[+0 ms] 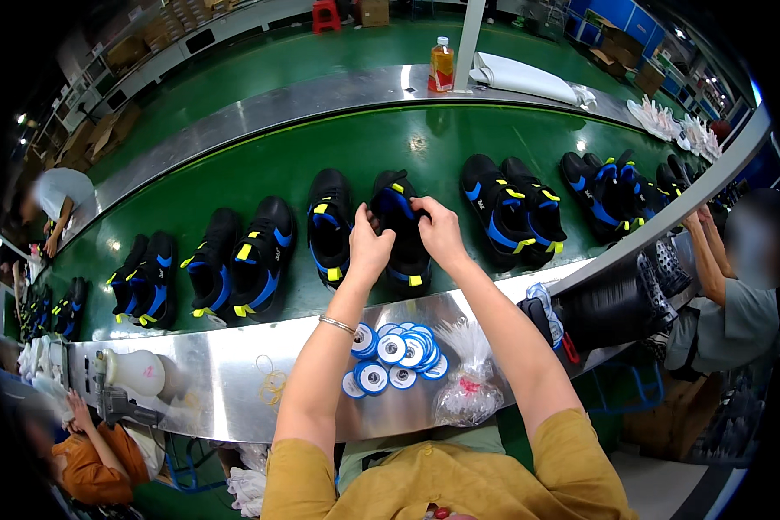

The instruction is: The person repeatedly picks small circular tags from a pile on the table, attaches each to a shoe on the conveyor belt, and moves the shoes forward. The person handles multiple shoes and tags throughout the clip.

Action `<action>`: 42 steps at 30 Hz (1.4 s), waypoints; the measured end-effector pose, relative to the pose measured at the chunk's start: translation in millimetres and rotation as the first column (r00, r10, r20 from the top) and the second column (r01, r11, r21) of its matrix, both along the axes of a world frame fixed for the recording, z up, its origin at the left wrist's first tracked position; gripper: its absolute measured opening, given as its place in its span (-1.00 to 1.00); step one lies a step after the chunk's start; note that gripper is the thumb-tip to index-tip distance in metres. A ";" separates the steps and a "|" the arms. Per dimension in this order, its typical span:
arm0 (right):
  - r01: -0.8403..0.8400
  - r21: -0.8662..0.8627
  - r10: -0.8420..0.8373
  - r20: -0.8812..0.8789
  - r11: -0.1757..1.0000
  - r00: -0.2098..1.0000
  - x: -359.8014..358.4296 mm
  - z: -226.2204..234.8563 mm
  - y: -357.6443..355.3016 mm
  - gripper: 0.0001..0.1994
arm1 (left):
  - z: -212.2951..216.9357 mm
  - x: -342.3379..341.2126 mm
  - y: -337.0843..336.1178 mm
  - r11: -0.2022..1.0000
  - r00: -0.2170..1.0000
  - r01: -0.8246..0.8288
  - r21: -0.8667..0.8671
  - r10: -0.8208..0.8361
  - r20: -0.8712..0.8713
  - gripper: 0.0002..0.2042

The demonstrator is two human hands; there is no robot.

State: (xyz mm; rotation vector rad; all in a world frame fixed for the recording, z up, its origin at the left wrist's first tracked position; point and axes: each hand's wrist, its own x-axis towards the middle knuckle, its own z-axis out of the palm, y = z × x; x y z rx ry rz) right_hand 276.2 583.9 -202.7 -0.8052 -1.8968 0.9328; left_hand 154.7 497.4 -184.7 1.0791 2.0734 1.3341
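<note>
Both my hands are on one black sneaker (397, 201) with blue panels and a yellow heel tab, on the green belt. My left hand (372, 245) grips the left side of its opening, thumb toward the inside. On the opposite side, the fingers of my right hand (442, 230) pinch the edge near the blue tongue. My hands cover much of the collar. Close by on the left stands a matching sneaker (328, 221). Round blue-and-white discs (407, 348) lie piled on the metal ledge between my forearms.
More pairs of sneakers (263, 257) line the belt (373, 139) on both sides. On the metal ledge (234, 373) are a clear plastic bag (468, 390), rubber bands (273, 381) and a white container (136, 373). A drink bottle (441, 65) stands beyond the belt. Co-workers are at both sides.
</note>
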 end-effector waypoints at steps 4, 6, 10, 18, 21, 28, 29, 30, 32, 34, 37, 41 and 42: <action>-0.075 0.124 0.070 0.043 0.989 0.997 0.5 -7.7 6.7 -0.82 | -17.8 -10.9 2.4 0.984 0.992 0.123 0.125 -0.119 -0.036 -0.34; -0.076 0.222 0.051 0.117 0.972 0.992 4.4 -3.6 10.6 -0.79 | -19.4 -9.7 0.7 0.985 0.987 0.124 0.116 -0.110 -0.117 -0.33; 0.001 0.089 -0.017 0.184 0.996 0.983 -11.0 43.1 7.3 -0.63 | -4.4 7.0 -3.3 0.988 0.971 0.144 0.057 -0.130 -0.202 -0.33; -0.187 0.114 0.130 0.384 0.976 0.914 -11.6 32.8 17.1 -0.78 | -13.0 4.8 2.6 0.994 0.978 0.019 0.103 0.003 -0.210 -0.55; -0.324 0.050 0.292 0.321 0.945 0.901 6.1 28.8 33.9 -0.80 | -17.9 4.2 2.0 0.979 0.986 -0.017 0.203 0.049 -0.157 -0.61; -0.398 0.098 0.330 0.399 0.912 0.856 5.0 32.8 32.1 -0.82 | -22.5 0.1 10.3 0.976 0.997 -0.074 0.204 0.070 0.027 -0.74; -0.401 0.158 0.298 0.443 0.902 0.845 1.2 34.2 28.1 -0.81 | -22.1 -0.7 10.7 0.985 0.997 -0.070 0.158 0.068 0.021 -0.76; -0.394 0.123 0.298 0.465 0.911 0.834 -0.1 36.3 23.5 -0.82 | -21.8 -1.3 10.9 0.992 0.998 -0.067 0.110 0.066 0.014 -0.78; -0.368 0.155 0.276 0.421 0.917 0.864 0.9 35.6 19.6 -0.80 | -24.3 2.6 11.1 0.985 0.994 -0.029 0.173 0.046 -0.098 -0.80; -0.302 0.238 0.226 0.298 0.923 0.927 1.1 33.0 16.7 -0.76 | -22.4 4.0 12.0 0.972 0.984 0.019 0.233 0.023 -0.175 -0.70; -0.234 0.227 0.163 0.295 0.945 0.942 1.7 30.0 5.5 -0.76 | -7.5 8.7 -0.7 0.997 0.995 0.028 0.078 -0.035 0.091 -0.59; -0.261 0.336 0.026 0.568 0.905 0.823 -4.0 18.1 -33.9 -0.74 | -36.4 -6.5 3.2 0.987 0.997 0.064 0.149 -0.058 -0.047 -0.56; -0.267 0.430 0.003 0.524 0.863 0.852 -2.2 7.8 -38.7 -0.67 | -38.2 -9.1 2.2 0.986 0.995 0.095 0.137 -0.095 -0.012 -0.54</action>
